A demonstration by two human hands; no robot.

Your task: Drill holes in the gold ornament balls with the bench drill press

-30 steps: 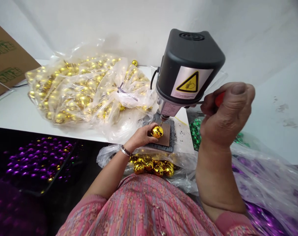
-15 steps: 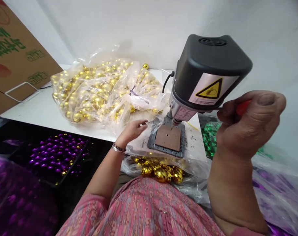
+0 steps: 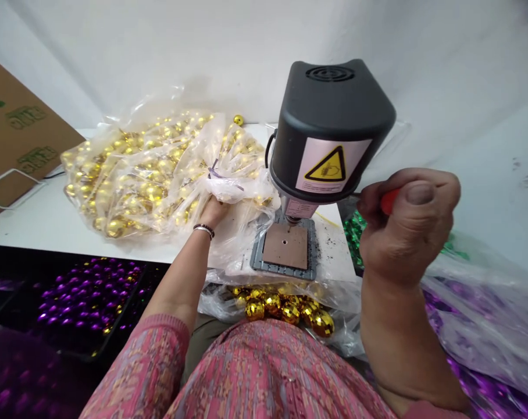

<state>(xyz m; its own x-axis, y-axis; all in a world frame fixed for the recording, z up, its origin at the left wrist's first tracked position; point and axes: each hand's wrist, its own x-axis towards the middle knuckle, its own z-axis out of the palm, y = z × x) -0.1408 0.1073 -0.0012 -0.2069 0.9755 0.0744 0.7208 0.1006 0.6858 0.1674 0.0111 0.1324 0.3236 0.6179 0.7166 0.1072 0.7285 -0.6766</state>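
Note:
My left hand point(image 3: 214, 212) reaches in under the gathered plastic of a clear bag point(image 3: 146, 174) full of gold balls; its fingers are hidden there. My right hand point(image 3: 410, 218) is closed round the red knob point(image 3: 389, 201) of a lever on the black drill press point(image 3: 334, 116). Below the drill head, a brown square plate point(image 3: 285, 245) with a small hole lies on the grey base point(image 3: 254, 259). Several faceted gold balls point(image 3: 290, 312) rest in a plastic bag at the table's front edge, against my body.
A cardboard box point(image 3: 24, 134) stands at the left. Purple balls point(image 3: 87, 297) fill a dark tray below the table point(image 3: 11, 230). Green pieces point(image 3: 355, 235) and bagged purple ones point(image 3: 477, 326) lie at the right. One gold ball point(image 3: 238, 120) sits near the wall.
My left hand has moved left and away from me, from beside the drill base in under the bag's plastic. My right hand stays on the knob. The whole view has shifted.

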